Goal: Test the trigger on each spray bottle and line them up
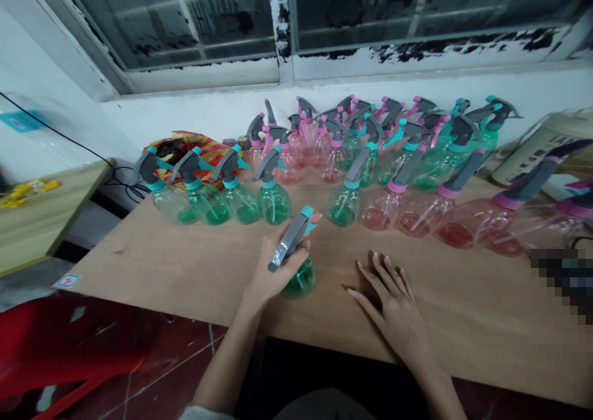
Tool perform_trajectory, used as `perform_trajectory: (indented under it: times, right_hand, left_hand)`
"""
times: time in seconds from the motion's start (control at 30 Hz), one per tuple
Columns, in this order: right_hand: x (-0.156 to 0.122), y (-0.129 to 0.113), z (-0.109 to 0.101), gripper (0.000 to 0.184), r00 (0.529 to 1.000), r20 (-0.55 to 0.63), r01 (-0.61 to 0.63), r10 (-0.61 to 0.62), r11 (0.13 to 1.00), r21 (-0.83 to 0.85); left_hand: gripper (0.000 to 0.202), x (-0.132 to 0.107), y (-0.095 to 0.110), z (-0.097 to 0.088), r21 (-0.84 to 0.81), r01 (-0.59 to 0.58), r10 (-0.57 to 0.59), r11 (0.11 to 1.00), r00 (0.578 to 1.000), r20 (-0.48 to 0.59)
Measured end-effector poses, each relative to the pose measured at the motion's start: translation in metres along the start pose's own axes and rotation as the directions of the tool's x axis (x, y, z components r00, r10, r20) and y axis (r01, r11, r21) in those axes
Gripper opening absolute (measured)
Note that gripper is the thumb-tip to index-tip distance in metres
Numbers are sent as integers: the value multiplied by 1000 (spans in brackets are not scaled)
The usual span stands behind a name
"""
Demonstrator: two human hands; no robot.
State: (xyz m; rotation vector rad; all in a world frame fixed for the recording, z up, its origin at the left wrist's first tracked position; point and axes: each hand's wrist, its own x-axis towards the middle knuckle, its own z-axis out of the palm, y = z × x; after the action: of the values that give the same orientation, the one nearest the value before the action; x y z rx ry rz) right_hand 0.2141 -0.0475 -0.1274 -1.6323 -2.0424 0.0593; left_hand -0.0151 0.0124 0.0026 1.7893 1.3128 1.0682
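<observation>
My left hand (273, 268) is wrapped round the neck of a green spray bottle (300, 282) near the table's front edge. The grey trigger head with its turquoise tip rises above my fingers, and part of the bottle's body is hidden behind the hand. To the right, my right hand (393, 293) rests on the wooden tabletop with its fingers spread and nothing in it. Beyond the left hand, several green spray bottles (273, 205) stand in a row. A further green spray bottle (343, 209) stands beside several pink spray bottles (380, 213) at the right.
More pink and green bottles (334, 163) crowd against the wall below the window. A red and yellow bag (194, 139) lies behind the left row. A pale cylindrical container (540, 145) stands at the right. A red chair (69, 340) is at lower left, near a side table (50, 213).
</observation>
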Motion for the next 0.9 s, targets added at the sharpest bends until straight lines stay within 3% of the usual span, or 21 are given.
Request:
perform_trajectory:
  times: [0.3,0.5,0.73,0.9]
  right_hand:
    - [1,-2,-1,64,1000,-2,-1,1,1000,-6]
    - [0,-1,-1,63,1000,-13,-1,1,1000,5]
    - [0,1,1,62,1000,-9,14,-14,1000,-9]
    - [0,3,3,61,1000,-18,20,-20,1000,-16]
  left_hand:
    - [22,0,3,-2,-27,-10,11,1000,1000,25]
    - [25,5,5,-4,17,-88,87,996,995,38]
    - [16,6,-11,2,-19,-131,130,991,990,-53]
    - [30,6,-8,2,-23,-66,66,998,998,0]
